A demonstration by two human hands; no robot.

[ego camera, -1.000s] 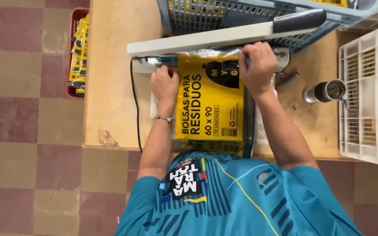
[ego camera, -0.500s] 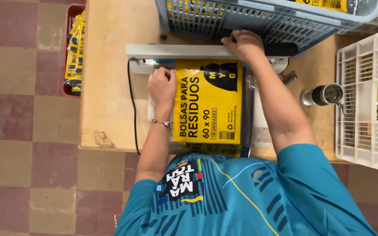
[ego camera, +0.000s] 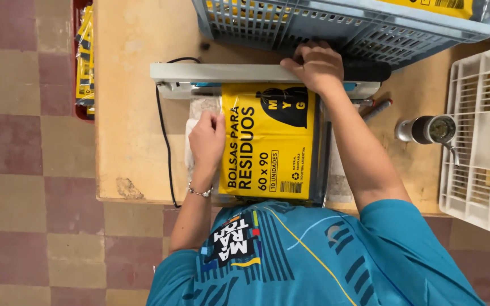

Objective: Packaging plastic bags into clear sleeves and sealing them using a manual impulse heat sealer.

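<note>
Yellow packet (ego camera: 267, 141) flat on surface (ego camera: 131, 113), top edge under sealer bar (ego camera: 222, 72); right hand (ego camera: 316, 67) clamped on bar, pressing; left hand (ego camera: 208, 139) flat, fingers pinning packet's left edge; seal under way, packet not yet removed

Right hand (ego camera: 317, 67) pressing sealer bar (ego camera: 222, 72), left hand (ego camera: 207, 135) steadying yellow packet (ego camera: 270, 141)

Worn wooden table (ego camera: 137, 141): heat sealer (ego camera: 222, 73) far centre, yellow packet (ego camera: 270, 141) near it, blue crate (ego camera: 336, 25) far, white crate (ego camera: 483, 147) right.
</note>
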